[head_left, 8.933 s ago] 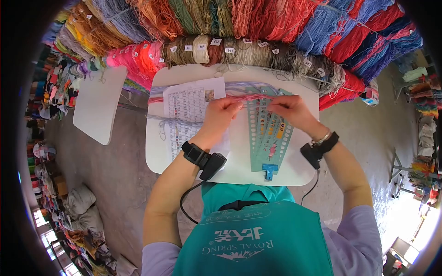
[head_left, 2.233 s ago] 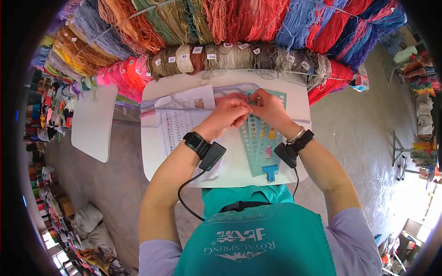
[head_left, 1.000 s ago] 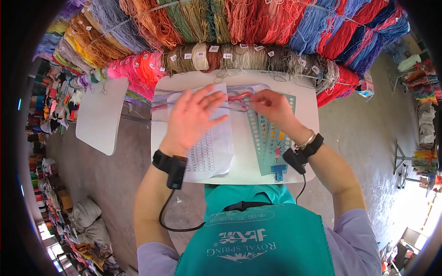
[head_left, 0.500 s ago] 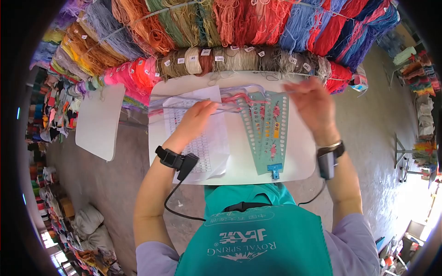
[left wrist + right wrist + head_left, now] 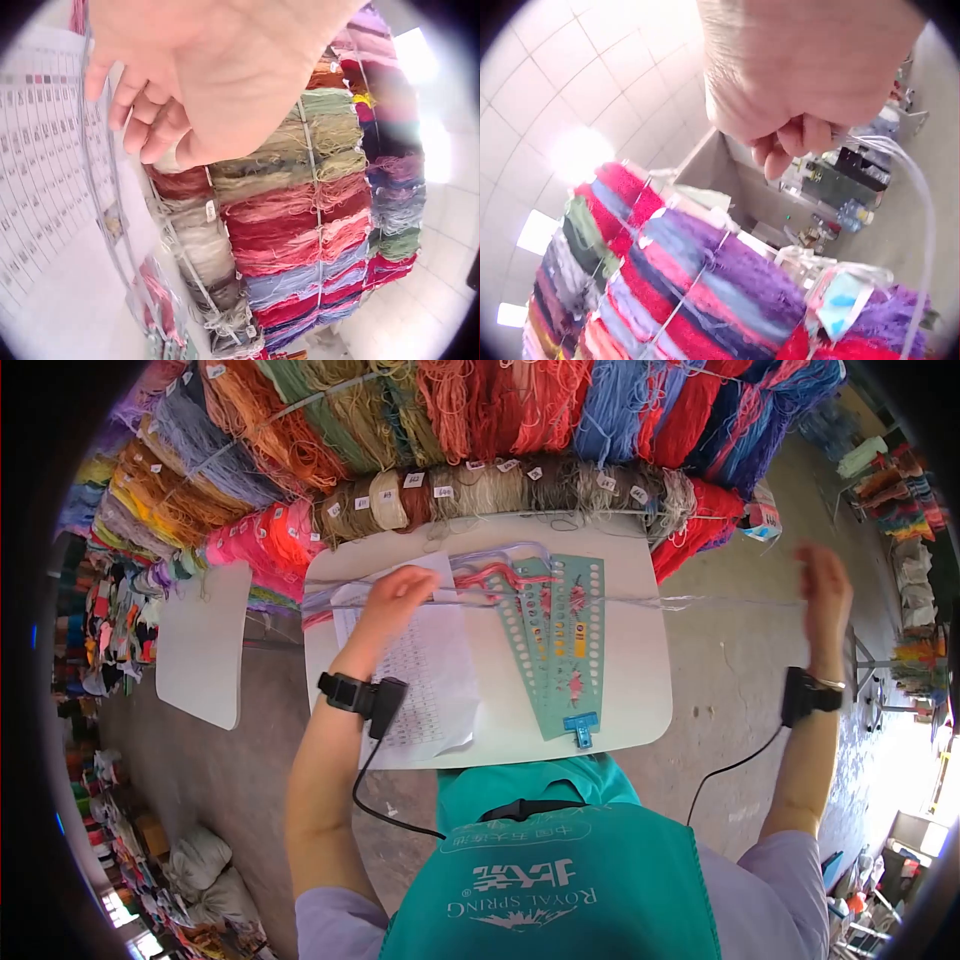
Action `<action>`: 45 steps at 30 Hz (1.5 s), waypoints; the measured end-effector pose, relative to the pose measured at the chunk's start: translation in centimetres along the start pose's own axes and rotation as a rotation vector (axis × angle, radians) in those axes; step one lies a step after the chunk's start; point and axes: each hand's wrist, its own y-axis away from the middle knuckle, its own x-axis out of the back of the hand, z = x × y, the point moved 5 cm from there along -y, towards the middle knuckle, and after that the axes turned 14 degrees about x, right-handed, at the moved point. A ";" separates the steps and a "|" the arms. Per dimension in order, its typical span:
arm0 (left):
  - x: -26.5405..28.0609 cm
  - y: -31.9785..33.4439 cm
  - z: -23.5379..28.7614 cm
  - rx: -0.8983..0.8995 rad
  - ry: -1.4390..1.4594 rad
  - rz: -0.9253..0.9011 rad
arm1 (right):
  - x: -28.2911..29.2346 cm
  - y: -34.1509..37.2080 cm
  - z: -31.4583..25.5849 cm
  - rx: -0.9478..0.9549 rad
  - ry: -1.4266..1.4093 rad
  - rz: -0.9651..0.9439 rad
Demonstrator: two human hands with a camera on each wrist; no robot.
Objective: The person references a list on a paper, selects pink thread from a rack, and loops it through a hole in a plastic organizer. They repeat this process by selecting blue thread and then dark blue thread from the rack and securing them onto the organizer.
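Pale lilac strands (image 5: pixel 735 601) stretch sideways over the white table to my right hand (image 5: pixel 825 595), which is out past the table's right edge. In the right wrist view, curled fingers of that hand (image 5: pixel 802 82) grip the strands (image 5: pixel 926 217). My left hand (image 5: pixel 395 600) hovers above the printed chart (image 5: pixel 430 695), fingers loosely bent; in the left wrist view the strands (image 5: pixel 85 127) pass by the fingertips of that hand (image 5: pixel 202 82), with no grip visible. Pink thread (image 5: pixel 490 572) lies across the tops of green perforated cards (image 5: pixel 595 660).
A blue clip (image 5: pixel 581 728) holds the cards' lower ends. Behind the white table (image 5: pixel 640 700) hang rows of coloured yarn (image 5: pixel 510 410), above labelled grey and brown hanks (image 5: pixel 490 490). A second white board (image 5: pixel 203 645) stands to the left.
My right hand has moved from over the cards far to the right, drawing the lilac strands out straight. My left hand, spread open a second ago, has relaxed and stays over the chart.
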 end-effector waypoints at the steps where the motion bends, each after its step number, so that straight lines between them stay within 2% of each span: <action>1: -2.2 0.2 1.2 0.010 0.025 -0.104 | -3.8 0.9 -1.0 -0.015 -0.059 -0.154; 3: -6.0 0.2 2.4 0.070 0.147 -0.289 | -11.6 3.3 -4.2 -0.066 -0.219 -0.509; 4: -7.7 0.3 3.0 0.071 0.150 -0.354 | -14.9 4.6 -5.2 0.000 -0.309 -0.619; 7: -11.5 0.6 3.8 0.105 0.256 -0.457 | -21.1 7.2 -7.4 -0.236 -0.617 -0.796; 11: -13.4 1.4 5.5 0.107 0.459 -0.489 | -24.0 8.1 -9.0 -0.192 -0.696 -0.873; 14: -13.7 1.0 5.7 0.102 0.453 -0.470 | -24.4 8.3 -10.3 -0.172 -0.680 -0.890; 17: -13.3 0.9 5.5 0.106 0.494 -0.364 | -24.4 8.4 -9.5 -0.251 -0.700 -0.858; 20: -12.5 1.0 5.3 0.129 0.276 -0.360 | -24.0 8.3 -8.1 -0.270 -0.632 -0.758; 22: -12.5 0.9 4.8 0.138 0.209 -0.368 | -23.9 8.6 -7.7 -0.262 -0.562 -0.851; 23: -12.5 0.9 4.8 0.143 0.174 -0.373 | -23.8 8.8 -7.5 -0.258 -0.526 -0.897; 26: -12.9 1.6 5.3 0.285 0.595 -0.534 | -22.9 8.6 -6.3 0.085 -0.356 -0.938; 29: -13.0 2.0 5.8 0.276 0.771 -0.651 | -20.5 7.9 -4.0 0.209 -0.057 -0.930; 34: -10.7 0.2 5.0 0.251 0.605 -0.492 | -12.2 4.0 5.0 -0.022 -0.073 -0.810; 38: -9.9 -0.9 5.1 0.227 0.554 -0.432 | -4.7 2.6 8.0 -0.401 -0.107 -0.706; 41: -10.5 -1.1 5.3 0.234 0.535 -0.430 | -1.1 2.9 9.2 -0.558 -0.135 -0.600; 45: -11.2 -1.7 4.8 0.253 0.542 -0.390 | 1.9 3.9 11.8 -0.584 -0.109 -0.513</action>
